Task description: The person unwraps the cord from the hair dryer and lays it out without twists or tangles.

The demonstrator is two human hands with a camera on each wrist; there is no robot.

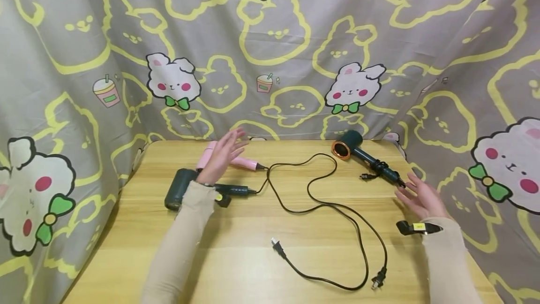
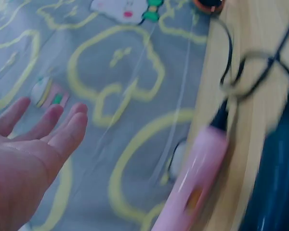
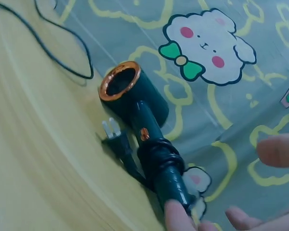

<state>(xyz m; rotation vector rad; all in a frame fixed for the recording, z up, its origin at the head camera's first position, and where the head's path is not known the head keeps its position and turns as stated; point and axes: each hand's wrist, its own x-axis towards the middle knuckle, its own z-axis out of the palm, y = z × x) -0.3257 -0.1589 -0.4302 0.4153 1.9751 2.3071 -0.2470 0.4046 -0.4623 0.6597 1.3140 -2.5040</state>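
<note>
My left hand [image 1: 221, 156] is raised over the left side of the wooden table, fingers extended and holding nothing. Below and around it lie a dark green hair dryer [image 1: 179, 189] and, behind that, a pink hair dryer [image 1: 242, 162], both partly hidden by the hand and wrist. On the right, my right hand [image 1: 423, 198] has its fingers spread beside the handle end of another green hair dryer [image 1: 350, 143] with a copper-rimmed mouth. In the right wrist view a fingertip overlaps that handle [image 3: 171, 187]; whether it touches, I cannot tell. Its cord is wound around the handle.
Two black cords run from the left-hand dryers across the middle of the table [image 1: 236, 257], with one plug [image 1: 277, 246] near the front centre and another plug [image 1: 378, 278] at front right. The wound cord's plug [image 1: 369, 176] lies beside its dryer. A patterned curtain [image 1: 274, 27] surrounds the table.
</note>
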